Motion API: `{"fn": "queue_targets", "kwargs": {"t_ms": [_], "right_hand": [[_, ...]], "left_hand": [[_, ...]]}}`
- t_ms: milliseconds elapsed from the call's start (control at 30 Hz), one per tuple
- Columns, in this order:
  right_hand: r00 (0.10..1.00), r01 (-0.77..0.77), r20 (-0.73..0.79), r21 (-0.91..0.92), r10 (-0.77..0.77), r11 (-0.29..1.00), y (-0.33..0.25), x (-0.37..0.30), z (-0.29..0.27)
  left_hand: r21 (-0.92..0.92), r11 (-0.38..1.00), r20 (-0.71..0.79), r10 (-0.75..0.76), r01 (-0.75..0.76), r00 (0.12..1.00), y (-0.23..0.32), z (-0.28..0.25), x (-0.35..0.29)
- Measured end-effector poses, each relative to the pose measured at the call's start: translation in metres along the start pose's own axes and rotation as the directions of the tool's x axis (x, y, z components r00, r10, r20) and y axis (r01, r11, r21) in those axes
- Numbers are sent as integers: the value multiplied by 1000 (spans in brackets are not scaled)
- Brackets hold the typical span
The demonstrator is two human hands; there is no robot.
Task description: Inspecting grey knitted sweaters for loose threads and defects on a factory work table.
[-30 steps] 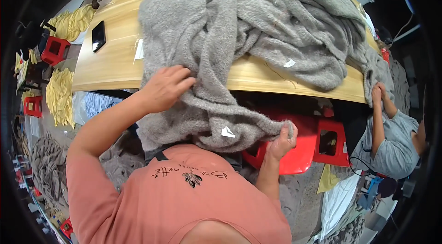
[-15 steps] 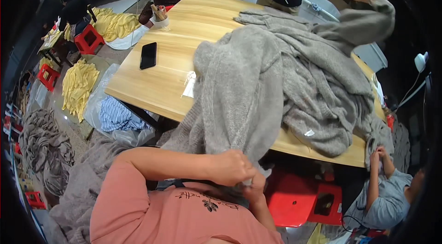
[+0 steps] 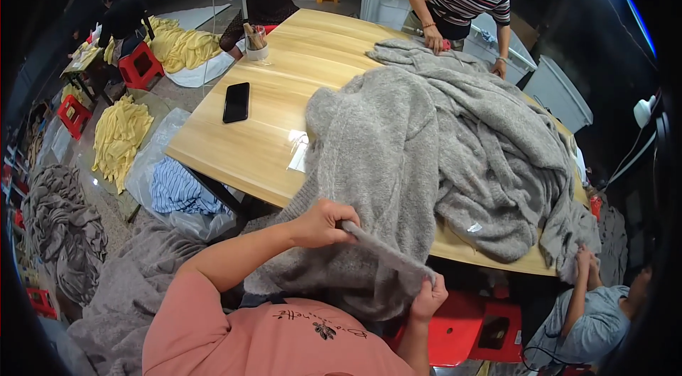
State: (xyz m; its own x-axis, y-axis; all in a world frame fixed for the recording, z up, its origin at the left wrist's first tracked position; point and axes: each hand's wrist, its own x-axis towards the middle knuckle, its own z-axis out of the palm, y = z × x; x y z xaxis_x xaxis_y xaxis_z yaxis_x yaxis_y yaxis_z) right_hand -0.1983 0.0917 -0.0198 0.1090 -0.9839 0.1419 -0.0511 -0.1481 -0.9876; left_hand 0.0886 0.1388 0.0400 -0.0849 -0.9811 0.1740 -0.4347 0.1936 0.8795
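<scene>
Grey knit cloth [image 3: 376, 156] now has its edge pulled out between the left hand [image 3: 323, 223] and right hand [image 3: 430, 296], which were close together half a second ago. Fingers of both pinch that edge, at its ten and four o'clock ends. It lies on the table [image 3: 263, 156], hanging off at six o'clock. It looks soft, floppy and stretchy; the edge seems best to hold. Black phone [image 3: 236, 102]: ten o'clock.

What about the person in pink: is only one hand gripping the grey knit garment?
No, the left hand and the right hand both grip the grey knit garment, an edge running between them.
</scene>
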Motion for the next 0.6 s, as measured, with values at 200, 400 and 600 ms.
{"fn": "queue_targets", "kwargs": {"t_ms": [200,400,600], "right_hand": [[841,511,362,-288,-402,810,-24,-9,36],[858,-13,476,-351,190,936,-37,-2,65],[830,487,481,-379,-283,786,-5,9,71]], "left_hand": [[-73,997,26,41,-39,999,11,39,-9],[116,993,-87,-16,26,996,2,49,-7],[-257,930,12,-270,264,963,6,29,-10]]}}
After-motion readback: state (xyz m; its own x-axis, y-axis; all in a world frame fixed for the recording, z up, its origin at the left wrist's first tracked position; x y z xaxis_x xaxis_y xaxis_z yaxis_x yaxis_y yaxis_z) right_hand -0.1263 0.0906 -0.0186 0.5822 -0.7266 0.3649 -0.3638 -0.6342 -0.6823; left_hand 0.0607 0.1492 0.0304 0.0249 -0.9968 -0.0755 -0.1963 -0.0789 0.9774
